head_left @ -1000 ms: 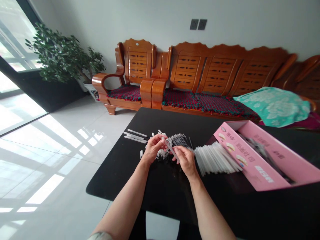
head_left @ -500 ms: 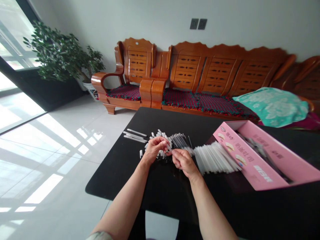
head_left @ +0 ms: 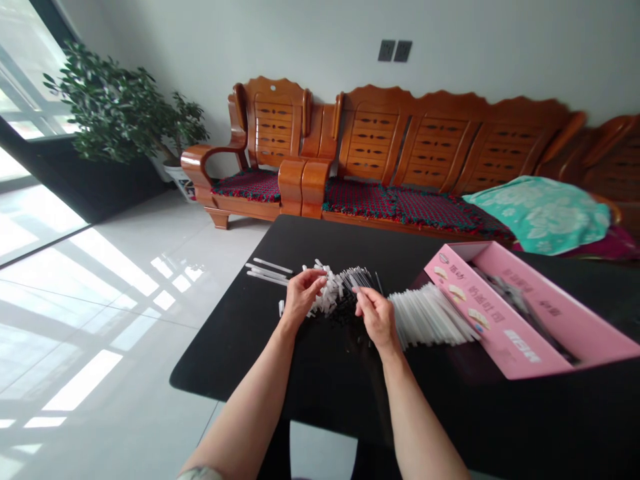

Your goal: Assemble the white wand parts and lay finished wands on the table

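Observation:
My left hand point(head_left: 301, 293) is closed in a pinch at the left side of a pile of small white caps point(head_left: 327, 297). Whatever sits between its fingertips is too small to make out. My right hand point(head_left: 376, 312) pinches a slim whitish tube point(head_left: 355, 283), whose end sticks up past the thumb. Beyond that hand lie thin dark pen refills point(head_left: 364, 278) in a bundle. Small black pieces point(head_left: 345, 309) are scattered between the hands. A stack of translucent white tubes point(head_left: 433, 315) rests right of my right hand.
On the black table point(head_left: 235, 353), several white pen-like sticks point(head_left: 267, 273) lie at the left. An open pink box point(head_left: 505, 320) with grey items inside stands at the right. Behind are a wooden sofa point(head_left: 380, 140) with a turquoise cloth point(head_left: 545, 213) and a potted plant point(head_left: 115, 113).
My hands were together at a whitish piece over the pile and have moved apart. The left went slightly left, the right slightly right with the tube.

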Available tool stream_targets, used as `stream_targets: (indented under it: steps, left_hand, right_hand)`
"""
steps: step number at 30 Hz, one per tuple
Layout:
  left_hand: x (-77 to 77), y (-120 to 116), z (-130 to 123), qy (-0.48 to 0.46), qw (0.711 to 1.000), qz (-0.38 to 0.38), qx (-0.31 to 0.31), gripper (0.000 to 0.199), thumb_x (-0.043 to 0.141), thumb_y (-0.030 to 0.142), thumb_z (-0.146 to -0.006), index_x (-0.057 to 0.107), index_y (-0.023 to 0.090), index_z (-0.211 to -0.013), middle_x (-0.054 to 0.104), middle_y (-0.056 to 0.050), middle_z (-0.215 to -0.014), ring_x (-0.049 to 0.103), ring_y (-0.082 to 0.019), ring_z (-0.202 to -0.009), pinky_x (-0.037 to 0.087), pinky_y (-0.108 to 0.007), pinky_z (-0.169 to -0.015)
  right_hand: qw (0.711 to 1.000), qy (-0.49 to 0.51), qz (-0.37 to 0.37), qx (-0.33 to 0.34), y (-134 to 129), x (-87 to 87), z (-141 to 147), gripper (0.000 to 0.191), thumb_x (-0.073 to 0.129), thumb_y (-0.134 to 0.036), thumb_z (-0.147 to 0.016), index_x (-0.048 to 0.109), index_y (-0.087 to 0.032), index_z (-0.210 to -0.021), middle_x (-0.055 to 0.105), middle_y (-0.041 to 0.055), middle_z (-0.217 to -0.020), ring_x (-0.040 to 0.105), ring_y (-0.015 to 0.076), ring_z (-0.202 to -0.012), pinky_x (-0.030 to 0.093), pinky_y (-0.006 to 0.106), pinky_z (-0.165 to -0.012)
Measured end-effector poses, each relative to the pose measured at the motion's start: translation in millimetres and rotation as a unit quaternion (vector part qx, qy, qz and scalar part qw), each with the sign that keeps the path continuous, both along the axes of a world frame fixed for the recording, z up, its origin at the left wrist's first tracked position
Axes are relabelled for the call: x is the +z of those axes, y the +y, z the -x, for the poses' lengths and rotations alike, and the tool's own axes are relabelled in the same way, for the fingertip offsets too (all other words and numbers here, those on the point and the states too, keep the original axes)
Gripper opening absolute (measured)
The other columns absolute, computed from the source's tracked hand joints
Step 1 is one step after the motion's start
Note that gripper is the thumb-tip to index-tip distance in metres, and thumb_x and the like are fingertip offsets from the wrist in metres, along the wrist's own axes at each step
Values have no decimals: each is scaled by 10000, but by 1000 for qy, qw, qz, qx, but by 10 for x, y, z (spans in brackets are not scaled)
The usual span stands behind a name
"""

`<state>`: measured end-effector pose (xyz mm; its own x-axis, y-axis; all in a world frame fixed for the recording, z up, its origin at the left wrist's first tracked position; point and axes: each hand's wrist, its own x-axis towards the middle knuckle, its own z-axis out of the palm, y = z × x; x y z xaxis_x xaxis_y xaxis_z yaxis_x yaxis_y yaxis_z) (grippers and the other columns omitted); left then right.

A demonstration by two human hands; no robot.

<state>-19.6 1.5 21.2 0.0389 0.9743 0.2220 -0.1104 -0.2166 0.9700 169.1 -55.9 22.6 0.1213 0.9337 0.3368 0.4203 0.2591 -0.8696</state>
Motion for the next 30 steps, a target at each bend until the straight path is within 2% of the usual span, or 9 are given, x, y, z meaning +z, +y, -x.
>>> stream_targets:
  steps: [3,6,9,12,17,21,23,27,30]
  left_hand:
    - [-29,-8,-1,114,990,-45,63,234,761,384,-759,739,212,-917,626,11,-640,532,-115,-551,369,-210,-537]
    - [-44,-25,-7,186,976,-56,95,143,775,352,-743,739,239,-823,662,14,-669,517,-118,-543,343,-220,-555]
    - [-60,-33,-28,226,967,-63,105,99,771,336,-750,736,245,-769,687,8,-710,519,-129,-550,347,-237,-585]
    - [-89,-23,-47,269,952,-84,118,90,751,340,-778,737,250,-774,700,-3,-786,527,-133,-576,364,-252,-626]
    - [-112,-15,-39,344,926,-90,128,120,719,374,-817,742,256,-819,689,-8,-847,551,-136,-613,367,-261,-645]
    - [-97,-29,-23,356,920,-91,132,131,711,385,-826,746,259,-841,683,-12,-884,562,-136,-628,366,-257,-635]
    - [-96,-29,-22,348,922,-91,141,129,713,384,-825,748,261,-847,678,-11,-877,562,-135,-623,368,-255,-633]
    - [-95,15,28,328,924,-86,178,128,696,370,-834,747,253,-837,665,-9,-837,538,-127,-581,360,-258,-621]
    - [-76,76,195,320,909,-66,257,133,654,323,-857,745,237,-814,661,-23,-814,544,-141,-600,365,-265,-632]
  right_hand:
    - [980,-80,-85,-163,29,-22,-250,415,484,-450,-935,720,-136,-1071,693,69,-738,632,190,-674,477,290,-670]
    - [908,-210,-161,-324,7,-4,-663,384,481,-387,-924,746,-123,-1010,712,143,-855,636,249,-806,468,354,-773]
    - [831,-295,-157,-445,-56,-28,-1079,292,543,-279,-841,766,-142,-971,675,139,-794,596,278,-791,428,400,-738]
    - [784,-318,-124,-519,-102,-120,-1303,272,569,-238,-757,782,-188,-918,598,97,-657,543,277,-734,366,404,-672]
    - [769,-342,-101,-530,-106,-236,-1330,277,556,-241,-722,779,-179,-875,570,109,-633,518,305,-770,328,416,-663]
    - [774,-337,-79,-530,-90,-183,-1297,308,565,-239,-721,771,-164,-938,609,130,-685,527,324,-789,339,423,-673]
    - [782,-327,-106,-521,-66,-127,-1209,290,557,-234,-752,759,-152,-942,632,134,-727,541,317,-804,359,426,-703]
    - [824,-310,-214,-422,8,-49,-786,243,490,-218,-869,715,-139,-917,686,134,-843,581,270,-852,404,414,-836]
    - [864,-309,-234,-321,52,-57,-446,219,486,-231,-920,692,-156,-917,700,103,-830,596,245,-864,414,377,-868]
